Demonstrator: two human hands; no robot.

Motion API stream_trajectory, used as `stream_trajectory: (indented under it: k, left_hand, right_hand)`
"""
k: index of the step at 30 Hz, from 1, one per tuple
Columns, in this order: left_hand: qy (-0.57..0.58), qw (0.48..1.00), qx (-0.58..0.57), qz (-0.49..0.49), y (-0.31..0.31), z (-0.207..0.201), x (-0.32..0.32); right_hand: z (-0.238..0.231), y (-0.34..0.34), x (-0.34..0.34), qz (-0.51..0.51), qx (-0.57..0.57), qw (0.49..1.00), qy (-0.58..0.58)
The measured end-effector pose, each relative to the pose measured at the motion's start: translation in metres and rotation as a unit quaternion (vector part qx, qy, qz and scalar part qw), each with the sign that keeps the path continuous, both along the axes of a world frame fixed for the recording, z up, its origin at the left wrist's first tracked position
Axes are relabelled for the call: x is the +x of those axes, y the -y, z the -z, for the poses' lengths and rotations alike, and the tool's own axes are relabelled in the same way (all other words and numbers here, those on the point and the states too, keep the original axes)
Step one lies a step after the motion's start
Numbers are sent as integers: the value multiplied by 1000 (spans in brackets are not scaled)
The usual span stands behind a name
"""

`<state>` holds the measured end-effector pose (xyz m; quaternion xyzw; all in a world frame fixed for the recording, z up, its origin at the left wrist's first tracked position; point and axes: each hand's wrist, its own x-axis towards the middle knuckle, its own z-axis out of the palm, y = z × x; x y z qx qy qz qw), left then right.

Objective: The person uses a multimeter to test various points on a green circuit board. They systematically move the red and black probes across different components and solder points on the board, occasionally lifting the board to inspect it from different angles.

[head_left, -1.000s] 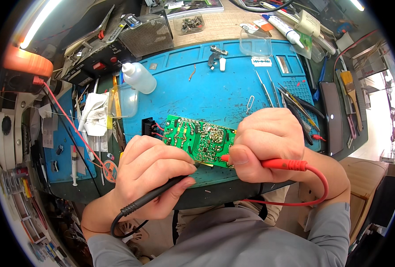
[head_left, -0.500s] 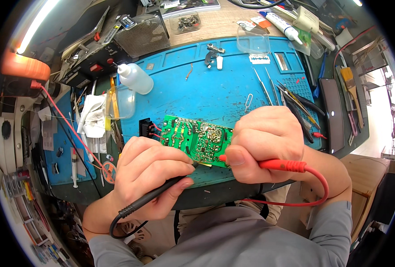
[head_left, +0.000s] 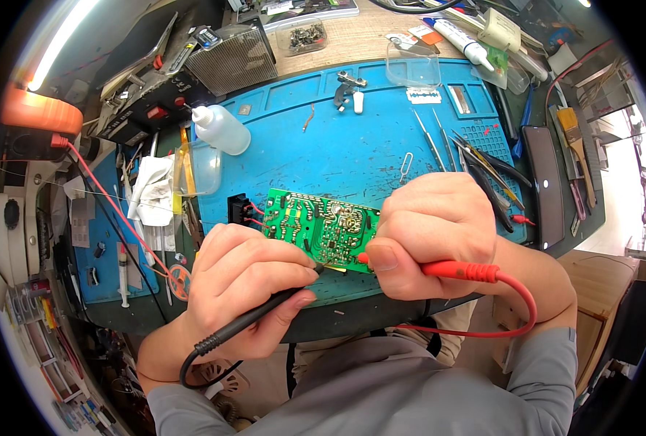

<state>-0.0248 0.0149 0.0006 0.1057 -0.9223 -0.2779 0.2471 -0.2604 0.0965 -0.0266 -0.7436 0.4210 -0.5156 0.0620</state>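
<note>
My left fingers [head_left: 265,280] are closed around the black probe [head_left: 250,317], my right fingers [head_left: 435,234] around the red probe [head_left: 457,270]. The board [head_left: 315,227] lies between them, over the blue mat [head_left: 286,156]: likely light and stiff yet fragile, so best held by its edges.

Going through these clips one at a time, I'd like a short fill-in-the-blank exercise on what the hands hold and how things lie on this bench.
1. The left hand holds a probe coloured ____.
2. The other probe, in the right hand, is coloured ____.
3. The visible face of the circuit board is mainly ____.
4. The squeeze bottle is to the ____ of the razor blade.

Missing words: black; red; green; left.
</note>
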Motion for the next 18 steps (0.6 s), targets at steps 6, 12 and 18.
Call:
stream_trajectory:
  k: [6, 12, 18]
  left_hand:
    - [-3, 1000, -14, 18, 5, 2, 10]
    - [-30, 999, 39, 15, 0, -2, 8]
    - [-25, 999, 46, 6, -3, -1, 8]
  right_hand:
    - [-12, 0, -6, -53, 58, 995, -59]
    - [-8, -5, -2, -19, 55, 998, -25]
    - [-4, -5, -3, -23, 49, 998, -20]
